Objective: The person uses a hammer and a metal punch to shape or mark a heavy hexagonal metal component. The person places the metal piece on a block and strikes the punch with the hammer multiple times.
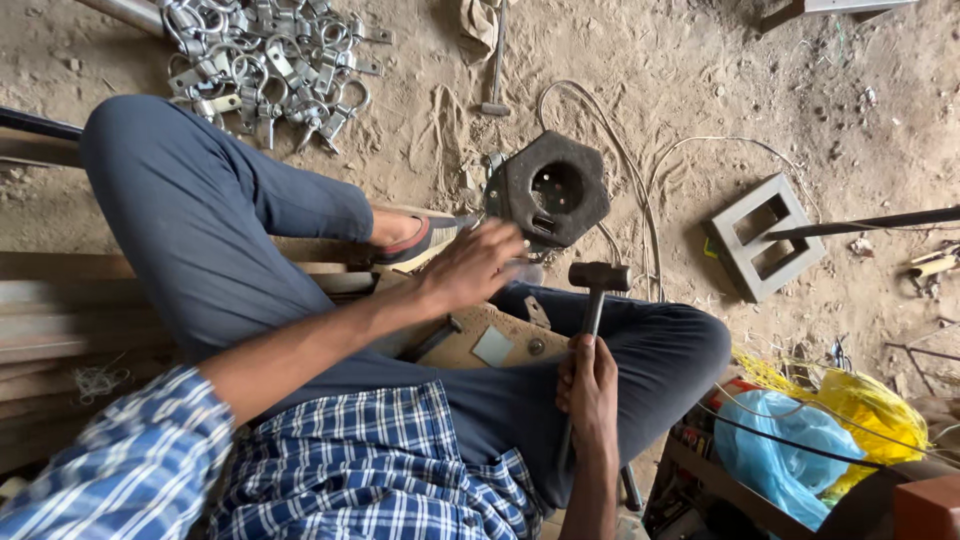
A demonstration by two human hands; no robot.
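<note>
I sit on the sandy ground in blue trousers and a checked shirt. My right hand [588,385] grips the handle of a hammer [598,277], whose dark head points up over my right knee. My left hand [478,262] reaches forward, fingers spread, and touches a small blurred metal piece by a dark hexagonal block [550,188] with a round hole in it. A brown board [478,340] with a small metal plate and a bolt lies between my legs.
A pile of shiny metal clamps [270,60] lies at the top left. A second hammer [496,70] lies on the sand, white wires loop nearby, and a grey hollow block [762,238] sits at right. Blue and yellow plastic bags [800,440] sit at bottom right.
</note>
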